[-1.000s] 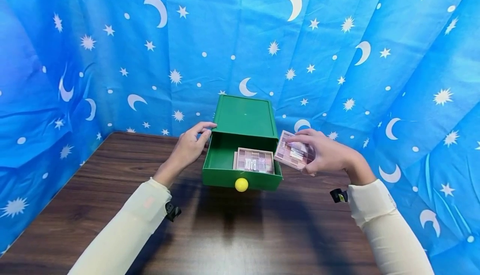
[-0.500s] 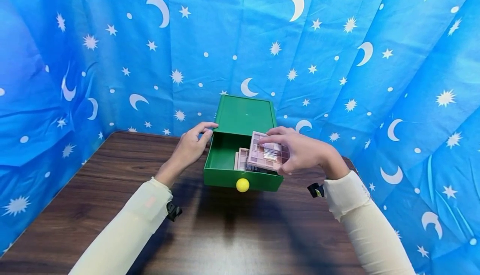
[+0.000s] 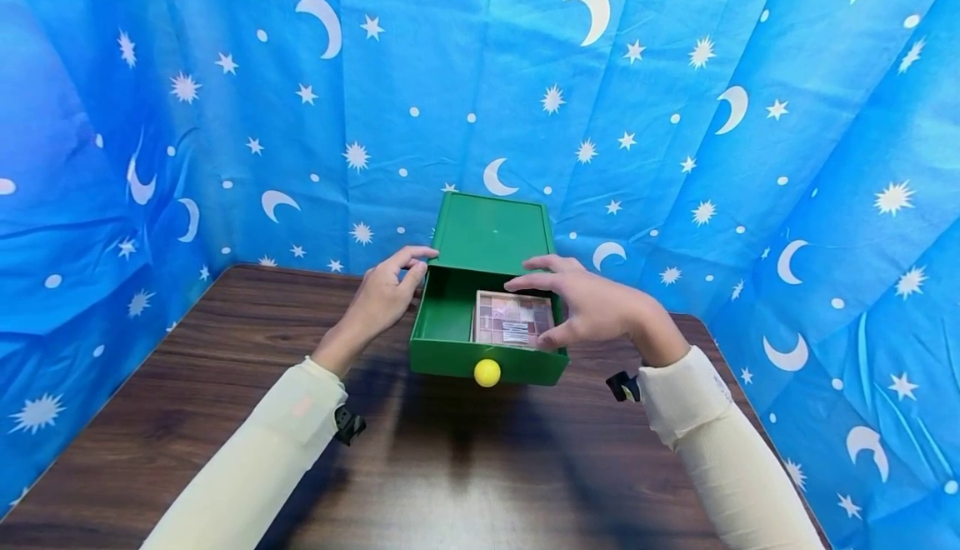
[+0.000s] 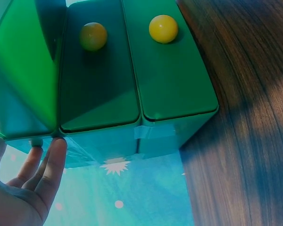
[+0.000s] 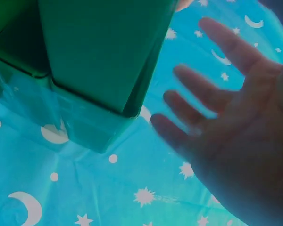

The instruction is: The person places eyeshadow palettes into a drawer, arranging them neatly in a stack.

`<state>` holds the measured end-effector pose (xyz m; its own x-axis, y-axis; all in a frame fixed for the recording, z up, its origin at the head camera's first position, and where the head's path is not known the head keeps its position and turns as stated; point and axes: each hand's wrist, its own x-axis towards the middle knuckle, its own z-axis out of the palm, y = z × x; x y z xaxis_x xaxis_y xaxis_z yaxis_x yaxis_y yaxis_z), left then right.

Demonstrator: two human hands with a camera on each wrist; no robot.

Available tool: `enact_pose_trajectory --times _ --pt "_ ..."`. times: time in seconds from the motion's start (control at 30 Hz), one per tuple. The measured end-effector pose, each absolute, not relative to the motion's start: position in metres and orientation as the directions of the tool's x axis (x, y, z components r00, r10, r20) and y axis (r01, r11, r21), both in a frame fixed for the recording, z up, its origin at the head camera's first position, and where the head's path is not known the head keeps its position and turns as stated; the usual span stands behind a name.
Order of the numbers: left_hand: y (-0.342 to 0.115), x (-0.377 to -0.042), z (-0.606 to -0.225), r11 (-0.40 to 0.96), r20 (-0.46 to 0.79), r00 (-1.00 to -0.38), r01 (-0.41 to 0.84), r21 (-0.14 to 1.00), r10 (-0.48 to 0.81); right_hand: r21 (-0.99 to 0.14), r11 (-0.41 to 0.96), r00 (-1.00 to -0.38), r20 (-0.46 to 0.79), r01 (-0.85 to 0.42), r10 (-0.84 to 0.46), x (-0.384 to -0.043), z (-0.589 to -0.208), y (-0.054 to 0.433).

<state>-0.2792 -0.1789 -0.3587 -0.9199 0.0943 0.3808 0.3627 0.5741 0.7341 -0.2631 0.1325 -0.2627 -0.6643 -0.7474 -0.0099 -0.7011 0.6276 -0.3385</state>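
Note:
A green drawer cabinet (image 3: 495,233) stands on the table with its top drawer (image 3: 442,353) pulled out, a round yellow knob (image 3: 487,372) on the drawer's front. Inside, toward the right, an eyeshadow palette (image 3: 512,317) with a clear, shiny lid lies on top of another flat case that is mostly hidden. My right hand (image 3: 592,304) hovers over the drawer's right side with fingers spread, holding nothing. At the cabinet's upper left edge my left hand (image 3: 382,296) rests its fingertips; in the left wrist view its fingers (image 4: 54,162) touch the cabinet's side.
Two lower drawers, each with a yellow knob (image 4: 163,29), are closed below the top one. The dark wooden table (image 3: 300,325) extends around the cabinet. A blue curtain (image 3: 420,58) with moons and stars hangs behind and at both sides.
My right hand has moved left over the drawer, set the eyeshadow palette down on the one inside, and let go of it. The left hand has stayed at the cabinet's edge.

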Motion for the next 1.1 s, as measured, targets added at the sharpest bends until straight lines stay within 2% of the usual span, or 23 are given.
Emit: enact_pose_trajectory --times 0.13,0.33,0.57,0.73,0.9,1.0,1.1 --pt "-0.179 -0.28 -0.358 0.576 0.382 -0.919 0.364 0.732 0.096 -0.346 0.628 -0.693 0.1 -0.697 -0.713 -0.249 -0.268 0.131" --pt "-0.18 -0.282 -0.359 0.57 0.386 -0.917 0.371 0.733 0.099 -0.387 0.581 -0.682 0.21 -0.716 -0.701 -0.221 -0.277 0.119" --pt "-0.18 -0.281 -0.36 0.568 0.376 -0.921 0.365 0.738 0.103 -0.325 0.623 -0.702 0.28 -0.712 -0.655 -0.199 -0.291 0.106" --pt "-0.18 -0.28 -0.359 0.563 0.374 -0.921 0.366 0.741 0.106 -0.306 0.666 -0.733 0.279 -0.68 -0.62 -0.188 -0.3 0.099" --pt "-0.179 -0.281 -0.359 0.57 0.384 -0.918 0.37 0.734 0.101 -0.251 0.733 -0.775 0.218 -0.632 -0.594 -0.182 -0.307 0.092" --pt "-0.18 -0.281 -0.359 0.573 0.379 -0.92 0.366 0.733 0.103 -0.204 0.75 -0.776 0.218 -0.629 -0.591 -0.181 -0.313 0.089" --pt "-0.18 -0.28 -0.36 0.575 0.37 -0.923 0.36 0.735 0.104 -0.158 0.744 -0.752 0.277 -0.649 -0.597 -0.18 -0.32 0.087"
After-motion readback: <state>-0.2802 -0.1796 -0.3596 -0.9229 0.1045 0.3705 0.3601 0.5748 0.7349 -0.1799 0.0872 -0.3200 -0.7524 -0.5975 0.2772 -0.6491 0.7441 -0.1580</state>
